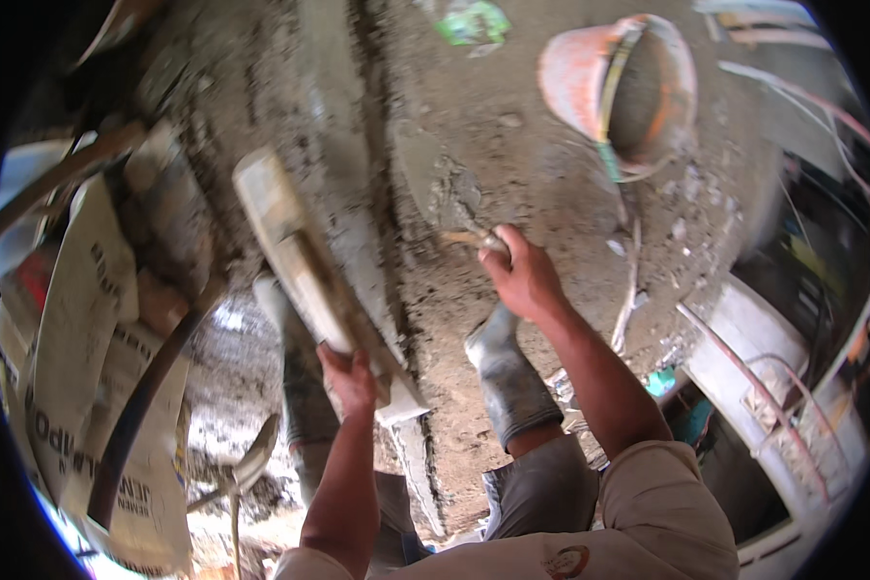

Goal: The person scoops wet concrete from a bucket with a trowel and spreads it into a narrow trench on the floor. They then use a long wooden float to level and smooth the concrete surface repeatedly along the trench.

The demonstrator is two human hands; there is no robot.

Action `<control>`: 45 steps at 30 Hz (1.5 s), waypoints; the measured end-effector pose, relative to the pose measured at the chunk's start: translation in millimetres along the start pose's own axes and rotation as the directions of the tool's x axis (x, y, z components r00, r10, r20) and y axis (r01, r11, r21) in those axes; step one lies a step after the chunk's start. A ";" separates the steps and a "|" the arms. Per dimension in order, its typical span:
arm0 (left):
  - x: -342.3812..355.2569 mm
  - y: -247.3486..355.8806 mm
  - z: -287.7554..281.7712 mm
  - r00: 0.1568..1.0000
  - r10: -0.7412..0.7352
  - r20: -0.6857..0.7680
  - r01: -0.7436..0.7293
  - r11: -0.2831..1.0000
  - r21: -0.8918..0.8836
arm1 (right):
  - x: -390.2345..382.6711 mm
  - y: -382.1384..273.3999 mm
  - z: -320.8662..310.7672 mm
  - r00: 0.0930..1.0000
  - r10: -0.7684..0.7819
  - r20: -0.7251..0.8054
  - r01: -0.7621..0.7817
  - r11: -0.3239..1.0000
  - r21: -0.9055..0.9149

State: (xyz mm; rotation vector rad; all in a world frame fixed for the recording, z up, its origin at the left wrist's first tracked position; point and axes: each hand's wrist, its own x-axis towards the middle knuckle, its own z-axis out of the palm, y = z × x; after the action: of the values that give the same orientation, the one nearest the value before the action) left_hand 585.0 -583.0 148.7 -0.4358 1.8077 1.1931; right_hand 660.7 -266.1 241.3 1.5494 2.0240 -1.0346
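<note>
My left hand [351, 377] is closed round the handle of a long, worn wooden float [278, 217]. The float slants over a smooth grey strip of mortar [343, 145] that runs away from me between my boots. On the right, my right hand [524, 275] grips a trowel [442, 179] by its handle. Its blade points forward and left, with wet grey mortar on it, beside the dark edge of the strip. The blade's outline is smeared, and I cannot tell whether it touches the ground.
An orange bucket [575, 72] lies tipped at the far right, grey inside. Paper cement sacks [82, 338] and a curved dark bar [150, 411] crowd the left. A white slab-like object [754, 329] with thin rods stands at right. A green wrapper [474, 24] lies far ahead.
</note>
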 end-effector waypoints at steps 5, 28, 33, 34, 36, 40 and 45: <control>-5.4 15.0 11.4 0.997 0.063 -0.044 -0.054 0.979 0.198 | -53.6 39.4 -97.0 0.948 -0.022 -0.318 0.062 0.991 0.115; -10.0 29.4 39.3 0.971 0.229 -0.072 -0.164 0.853 0.496 | 82.7 105.0 -232.0 0.875 0.109 -0.471 -0.214 0.961 -0.175; -3.8 17.3 38.0 0.969 0.235 -0.081 -0.169 0.862 0.478 | 106.8 129.2 -221.0 0.934 0.098 -0.344 -0.222 0.913 -0.344; -4.6 16.8 37.8 0.974 0.215 -0.076 -0.154 0.866 0.476 | 100.9 136.9 -230.3 0.928 0.094 -0.361 -0.233 0.901 -0.365; -8.0 24.6 41.9 0.983 0.171 -0.064 -0.122 0.876 0.467 | 88.8 149.8 -242.4 0.906 0.060 -0.420 -0.247 0.879 -0.408; -3.7 18.6 31.0 0.981 0.185 -0.066 -0.129 0.861 0.493 | 58.4 113.4 -245.9 0.861 0.201 -0.468 -0.399 0.838 -0.373; -6.9 24.3 36.8 0.978 0.202 -0.059 -0.153 0.874 0.461 | 86.1 113.0 -214.2 0.892 0.080 -0.444 -0.256 0.900 -0.352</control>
State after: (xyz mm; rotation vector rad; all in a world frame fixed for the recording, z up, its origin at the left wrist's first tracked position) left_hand 589.8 -540.9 162.9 -0.0601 2.1798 0.8318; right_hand 767.3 -36.5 285.9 1.7804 2.1382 -0.1899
